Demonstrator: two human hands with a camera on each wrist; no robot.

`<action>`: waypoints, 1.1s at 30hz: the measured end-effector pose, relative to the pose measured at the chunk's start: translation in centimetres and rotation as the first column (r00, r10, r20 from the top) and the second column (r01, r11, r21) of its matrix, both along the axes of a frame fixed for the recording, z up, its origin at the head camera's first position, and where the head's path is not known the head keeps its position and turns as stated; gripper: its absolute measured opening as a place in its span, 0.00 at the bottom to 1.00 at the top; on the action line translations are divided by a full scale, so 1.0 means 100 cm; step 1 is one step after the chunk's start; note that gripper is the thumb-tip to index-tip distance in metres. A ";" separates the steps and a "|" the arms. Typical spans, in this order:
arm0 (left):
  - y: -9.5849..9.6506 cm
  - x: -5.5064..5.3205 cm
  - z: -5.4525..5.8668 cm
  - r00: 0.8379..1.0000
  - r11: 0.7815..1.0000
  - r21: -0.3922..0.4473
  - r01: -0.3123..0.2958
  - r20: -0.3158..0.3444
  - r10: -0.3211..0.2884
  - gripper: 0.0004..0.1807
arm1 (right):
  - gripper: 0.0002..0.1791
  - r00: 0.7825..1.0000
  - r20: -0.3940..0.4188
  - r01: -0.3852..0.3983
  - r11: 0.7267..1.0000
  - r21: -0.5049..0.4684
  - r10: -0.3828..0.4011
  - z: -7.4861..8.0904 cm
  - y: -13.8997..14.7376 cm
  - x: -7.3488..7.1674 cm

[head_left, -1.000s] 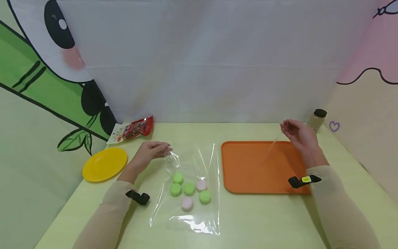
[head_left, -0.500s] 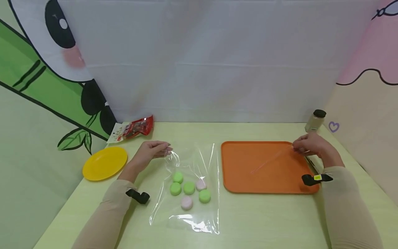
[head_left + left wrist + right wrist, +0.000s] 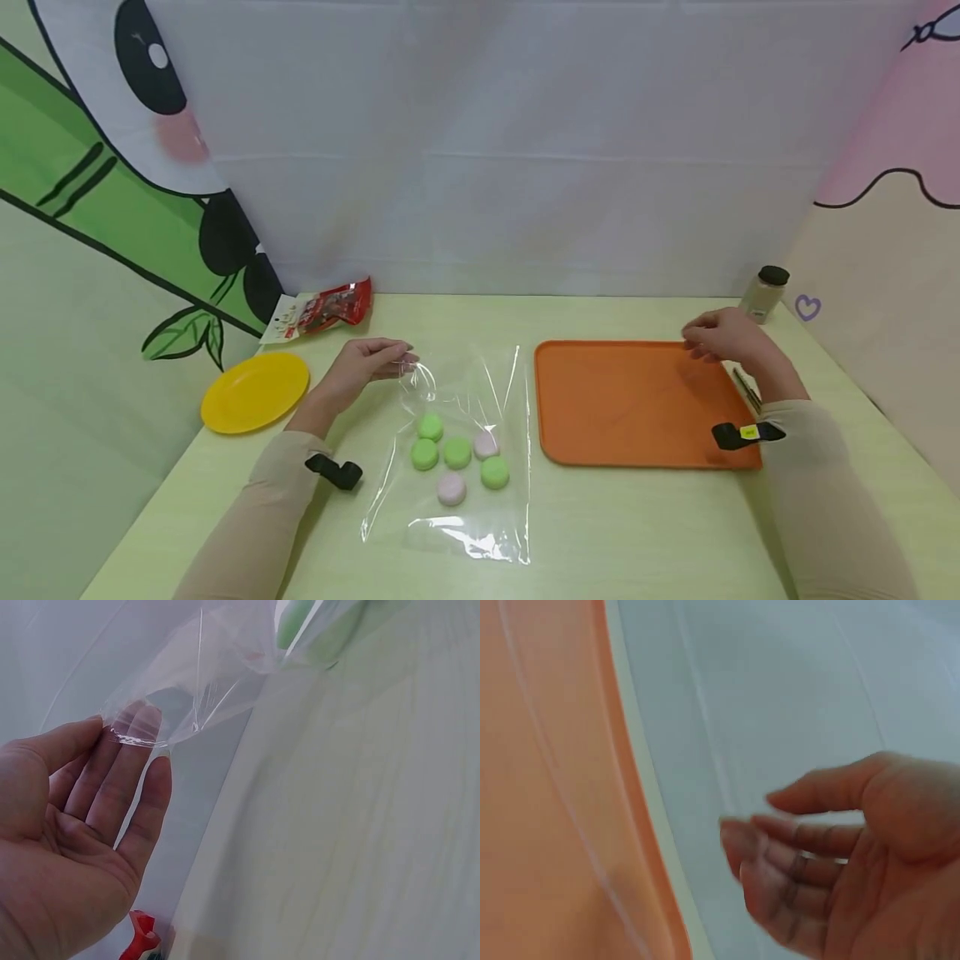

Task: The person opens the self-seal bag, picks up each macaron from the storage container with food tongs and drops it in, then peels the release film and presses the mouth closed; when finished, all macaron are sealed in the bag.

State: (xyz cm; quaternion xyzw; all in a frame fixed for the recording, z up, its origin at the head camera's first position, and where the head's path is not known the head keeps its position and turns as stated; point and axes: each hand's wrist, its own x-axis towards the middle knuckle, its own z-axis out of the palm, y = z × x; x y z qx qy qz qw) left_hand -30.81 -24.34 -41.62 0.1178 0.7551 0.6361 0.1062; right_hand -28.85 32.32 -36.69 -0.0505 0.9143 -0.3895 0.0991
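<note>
A clear plastic bag (image 3: 478, 543) lies on the table, with several green and pale lilac round pieces (image 3: 457, 453) like macarons in or under it; which I cannot tell. My left hand (image 3: 367, 362) pinches its far left corner. In the left wrist view, thumb and fingers meet at the film's edge. My right hand (image 3: 723, 337) hovers over the far right part of the orange tray (image 3: 622, 408), thumb apart from loosely bent fingers. Thin clear lines run near these fingers in the blurred right wrist view; whether a clear strip clings there is hard to tell.
A yellow plate (image 3: 255, 393) sits at the left edge. Behind it lies a red and white snack packet (image 3: 322, 310). A jar with a black lid (image 3: 765, 293) stands at the back right. A dark narrow object (image 3: 747, 390) lies right of the tray.
My right hand lowered and moved right, then back left over the tray. The thin clear strip hanging from it earlier no longer shows in the head view. My left hand stays put.
</note>
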 end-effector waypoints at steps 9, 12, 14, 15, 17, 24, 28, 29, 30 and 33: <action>0.003 0.000 -0.002 1.000 1.000 0.027 0.004 -0.029 -0.003 0.24 | 0.31 0.973 0.114 -0.147 0.915 -0.375 0.203 -0.026 -0.147 -0.006; 0.007 0.001 -0.003 1.000 0.999 0.047 0.006 -0.020 -0.005 0.21 | 0.47 0.968 0.198 -0.042 0.879 -0.476 0.153 -0.037 -0.174 -0.005; 0.008 0.002 -0.004 1.000 0.998 0.059 0.004 -0.006 -0.004 0.22 | 0.53 0.965 0.235 0.026 0.850 -0.525 0.116 -0.042 -0.184 -0.003; 0.009 0.002 -0.004 1.000 0.998 0.063 0.004 0.000 -0.004 0.23 | 0.54 0.964 0.246 0.050 0.836 -0.546 0.102 -0.043 -0.188 -0.002; 0.010 0.002 -0.004 1.000 0.998 0.067 0.000 0.016 -0.001 0.25 | 0.51 0.959 0.258 0.061 0.811 -0.582 0.113 -0.045 -0.193 0.000; 0.006 0.001 -0.002 0.972 0.991 -0.085 0.108 0.219 -0.087 0.31 | 0.26 0.971 0.211 0.037 0.798 -0.601 0.114 -0.045 -0.195 0.000; 0.004 0.002 -0.004 0.934 0.982 -0.093 0.162 0.337 -0.122 0.26 | 0.24 0.968 0.222 0.042 0.805 -0.592 0.112 -0.046 -0.194 0.000; 0.003 0.002 -0.005 0.931 0.981 -0.091 0.170 0.340 -0.129 0.24 | 0.24 0.968 0.223 0.037 0.807 -0.589 0.118 -0.046 -0.193 0.001; 0.003 0.003 -0.005 0.932 0.982 -0.089 0.167 0.339 -0.128 0.23 | 0.24 0.967 0.224 0.036 0.808 -0.588 0.121 -0.046 -0.193 0.001; 0.002 0.003 -0.005 0.946 0.986 -0.090 0.138 0.306 -0.104 0.20 | 0.24 0.968 0.219 0.033 0.810 -0.586 0.119 -0.046 -0.190 0.000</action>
